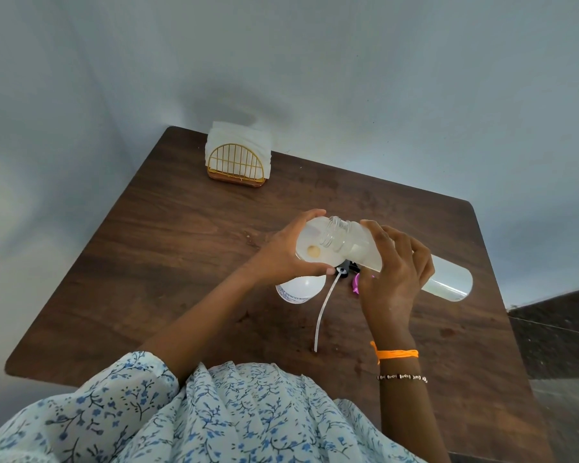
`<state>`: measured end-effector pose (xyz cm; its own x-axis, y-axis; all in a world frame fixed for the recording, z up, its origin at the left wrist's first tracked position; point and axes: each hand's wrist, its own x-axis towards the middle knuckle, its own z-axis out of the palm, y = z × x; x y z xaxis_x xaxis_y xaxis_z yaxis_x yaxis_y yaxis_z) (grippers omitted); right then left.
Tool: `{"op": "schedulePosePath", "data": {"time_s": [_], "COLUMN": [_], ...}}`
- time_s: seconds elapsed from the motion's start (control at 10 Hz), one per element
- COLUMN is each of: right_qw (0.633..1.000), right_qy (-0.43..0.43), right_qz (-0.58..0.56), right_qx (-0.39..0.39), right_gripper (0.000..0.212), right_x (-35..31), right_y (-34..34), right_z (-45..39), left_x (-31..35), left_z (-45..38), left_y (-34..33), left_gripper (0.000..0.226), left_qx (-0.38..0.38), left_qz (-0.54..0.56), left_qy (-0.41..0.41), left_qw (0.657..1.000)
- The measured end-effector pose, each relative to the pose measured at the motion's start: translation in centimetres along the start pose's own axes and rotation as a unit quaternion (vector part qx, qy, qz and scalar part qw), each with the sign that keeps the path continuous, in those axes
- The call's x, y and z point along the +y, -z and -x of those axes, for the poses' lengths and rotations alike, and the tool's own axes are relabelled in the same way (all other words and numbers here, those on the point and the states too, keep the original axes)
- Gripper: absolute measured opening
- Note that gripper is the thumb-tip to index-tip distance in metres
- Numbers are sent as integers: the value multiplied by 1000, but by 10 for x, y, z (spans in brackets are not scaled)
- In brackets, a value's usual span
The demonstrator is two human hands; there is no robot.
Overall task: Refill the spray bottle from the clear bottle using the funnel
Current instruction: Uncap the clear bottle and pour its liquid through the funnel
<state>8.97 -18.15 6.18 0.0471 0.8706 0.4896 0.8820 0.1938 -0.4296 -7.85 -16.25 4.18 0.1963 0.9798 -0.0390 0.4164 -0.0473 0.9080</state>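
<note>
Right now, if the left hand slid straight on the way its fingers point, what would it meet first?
The left hand grips the translucent white funnel, fingers pointing toward the right hand. Going straight on, it would probably first meet the tilted clear plastic bottle, whose open neck sits in the funnel, though depth is unclear.

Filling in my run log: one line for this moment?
stage: pouring | left hand: holds funnel | right hand: tilts clear bottle | spray bottle: under funnel

Dark wood table (188, 262), rounded corners, pushed into a corner of pale walls (381, 78). Gold wire napkin holder (236, 168) at the far left corner, upright, stuffed with white napkins (238, 137). Dark floor (559, 332) on the right.
</note>
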Motion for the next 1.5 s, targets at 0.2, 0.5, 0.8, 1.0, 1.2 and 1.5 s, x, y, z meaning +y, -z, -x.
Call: {"op": "schedulePosePath", "data": {"time_s": [0.2,0.5,0.8,1.0,1.2,1.5], "right_qw": [1000,1000,1000,1000,1000,1000], "right_qy": [-10,-9,-2,-6,-7,-6], "right_qz": [0,7,11,7,7,9], "right_qx": [-1,-2,1,-3,-2,-4], "right_gripper": [65,69,70,67,70,71], "right_x": [0,1,2,1,2,1], "right_y": [-1,-1,-1,0,-1,0], "right_z": [0,1,1,1,1,1], "left_x": [-1,1,1,0,0,-1], "left_z": [0,0,0,-1,-1,-1], "left_y": [-1,0,-1,-1,-1,0], "left_gripper": [91,90,89,90,90,90], "left_qx": [-1,-3,-3,-1,0,0], "left_qz": [2,3,4,1,-2,-3], "left_qy": [0,-3,-7,-6,-7,-7], "left_qw": [1000,1000,1000,1000,1000,1000]}}
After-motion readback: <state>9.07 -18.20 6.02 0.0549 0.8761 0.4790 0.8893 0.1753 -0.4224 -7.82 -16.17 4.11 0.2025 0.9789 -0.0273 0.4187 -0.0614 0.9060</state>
